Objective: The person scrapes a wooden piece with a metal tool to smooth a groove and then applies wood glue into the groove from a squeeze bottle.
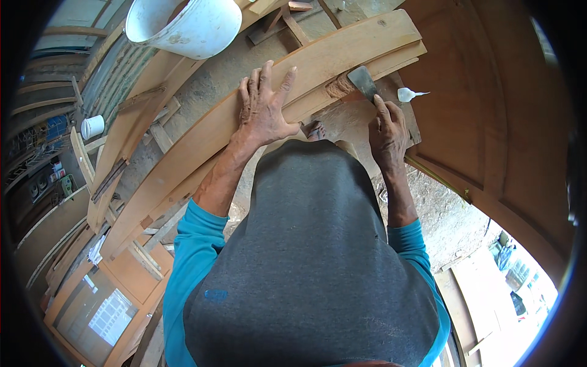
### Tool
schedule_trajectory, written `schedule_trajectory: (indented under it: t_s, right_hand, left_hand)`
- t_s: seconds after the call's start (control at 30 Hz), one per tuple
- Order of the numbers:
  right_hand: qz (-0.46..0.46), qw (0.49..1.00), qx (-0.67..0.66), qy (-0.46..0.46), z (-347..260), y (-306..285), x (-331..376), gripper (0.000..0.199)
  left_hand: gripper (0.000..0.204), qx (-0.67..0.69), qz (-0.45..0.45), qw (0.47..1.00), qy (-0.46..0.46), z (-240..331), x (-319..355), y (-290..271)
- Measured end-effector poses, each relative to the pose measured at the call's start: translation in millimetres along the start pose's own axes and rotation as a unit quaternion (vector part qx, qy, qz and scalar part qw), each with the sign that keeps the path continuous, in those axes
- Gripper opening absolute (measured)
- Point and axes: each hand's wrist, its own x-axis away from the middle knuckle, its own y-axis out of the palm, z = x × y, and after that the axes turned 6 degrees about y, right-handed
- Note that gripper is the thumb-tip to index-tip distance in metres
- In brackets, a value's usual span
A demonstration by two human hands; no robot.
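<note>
My left hand (264, 105) lies with fingers spread on a long wooden plank (345, 52) that runs from lower left to upper right. My right hand (389, 131) is closed round a putty knife (362, 81) with a wide grey blade. The blade is beside a small heap of brown sawdust-like material (340, 87) on a narrower board (394, 61) along the plank's near edge. Whether blade and heap touch, I cannot tell. A small white bottle with a thin nozzle (407, 94) lies just right of the putty knife.
A white bucket (202, 30) stands beyond the plank at the upper left. A large brown wooden panel (458, 85) rises at the right. Several boards and wood pieces, a smaller white pail (92, 126) and a framed panel with glass (101, 306) fill the left.
</note>
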Motion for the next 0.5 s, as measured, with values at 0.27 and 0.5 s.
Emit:
schedule_trajectory:
  t_s: [0.27, 0.5]
  right_hand:
    - [0.032, 0.999, 0.012, 0.034, -1.6, 3.1, 0.0, 0.058]
    - [0.004, 0.991, -0.03, 0.13, -19.5, -0.7, 2.6, 0.056]
  left_hand:
    - [0.13, 0.024, 0.004, 1.0, -0.003, -0.3, 1.1, 2.3]
    - [0.131, 0.017, 0.006, 1.0, 0.004, -3.6, 1.8, 5.3]
